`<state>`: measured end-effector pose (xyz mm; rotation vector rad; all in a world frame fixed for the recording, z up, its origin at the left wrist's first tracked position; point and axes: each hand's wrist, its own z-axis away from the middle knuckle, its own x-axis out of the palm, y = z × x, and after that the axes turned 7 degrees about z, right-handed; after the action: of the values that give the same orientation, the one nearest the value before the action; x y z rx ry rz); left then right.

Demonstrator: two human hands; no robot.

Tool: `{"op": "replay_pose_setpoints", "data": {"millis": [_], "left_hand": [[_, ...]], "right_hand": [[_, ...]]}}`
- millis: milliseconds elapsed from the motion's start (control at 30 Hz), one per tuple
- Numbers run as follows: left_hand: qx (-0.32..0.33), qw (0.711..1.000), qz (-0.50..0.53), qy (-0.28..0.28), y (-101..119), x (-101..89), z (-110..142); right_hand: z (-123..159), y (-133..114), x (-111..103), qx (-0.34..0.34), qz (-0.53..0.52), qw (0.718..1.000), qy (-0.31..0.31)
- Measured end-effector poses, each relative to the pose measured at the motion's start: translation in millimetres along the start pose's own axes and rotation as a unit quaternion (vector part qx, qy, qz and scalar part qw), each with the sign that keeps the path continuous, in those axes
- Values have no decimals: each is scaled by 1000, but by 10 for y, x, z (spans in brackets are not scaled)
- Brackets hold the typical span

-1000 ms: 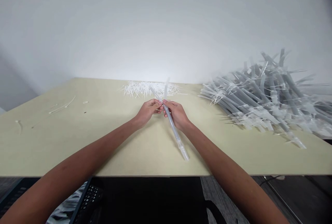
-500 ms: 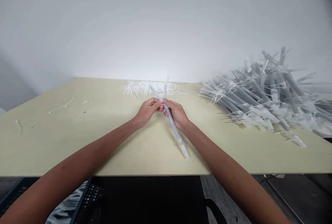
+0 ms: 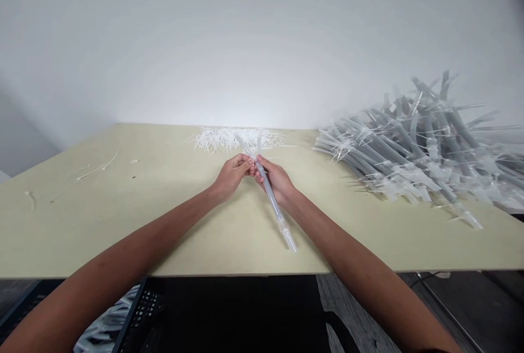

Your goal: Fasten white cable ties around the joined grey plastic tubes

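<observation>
Two bare hands work at table centre, fingertips nearly meeting on one clear plastic tube [image 3: 271, 203]. Left hand [image 3: 232, 175]: fingers curled in, nearly shut, tips pinching the tube's upper part at the crossing pt. Right hand [image 3: 276, 179]: also nearly closed, thumb + fingers wrapped on the tube just below the left. Tube sits approx 12 o'clock from the body, btwn both hands, long end running toward 5 o'clock and finishing in a clear connector [image 3: 288, 240], which may be just above the board or on it, can't tell. Two thin upper ends [image 3: 248, 148] stick out past the fingers toward 12 o'clock. Can't tell if they're branches of one part or a separate piece, since fingers hide the join.

Step in hand looks like close two-hand fingerwork at that crossing. From this grip, next move likely calls for steady pinch + fine finger control, not reach.

Pale yellow board table [image 3: 123, 227] under everything. White cable ties [image 3: 229, 140] lie in a loose heap at 12 o'clock, just past the hands. Big pile of grey tube bundles w/ ties [image 3: 413, 151] at 2 o'clock. Few stray ties [image 3: 97, 171] at 10 o'clock. Black keyboard [image 3: 146, 306] below table edge at 7 o'clock.
</observation>
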<state>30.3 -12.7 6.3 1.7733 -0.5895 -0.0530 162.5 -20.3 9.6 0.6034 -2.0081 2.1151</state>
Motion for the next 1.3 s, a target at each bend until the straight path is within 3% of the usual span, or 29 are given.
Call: {"op": "replay_pose_setpoints", "data": {"millis": [433, 667, 867, 1300], "left_hand": [[-31, 999, -26, 7, 1, -34, -20], [-43, 995, -74, 55, -35, -89, -26], [20, 983, -120, 135, -39, -123, -56], [-34, 996, -55, 65, 79, -99, -36]], "right_hand": [[-18, 18, -19, -31, 22, 999, 29], [-43, -25, -83, -30, 35, 997, 60], [-21, -38, -74, -42, 75, 996, 36], [46, -55, -37, -153, 252, 953, 66]]}}
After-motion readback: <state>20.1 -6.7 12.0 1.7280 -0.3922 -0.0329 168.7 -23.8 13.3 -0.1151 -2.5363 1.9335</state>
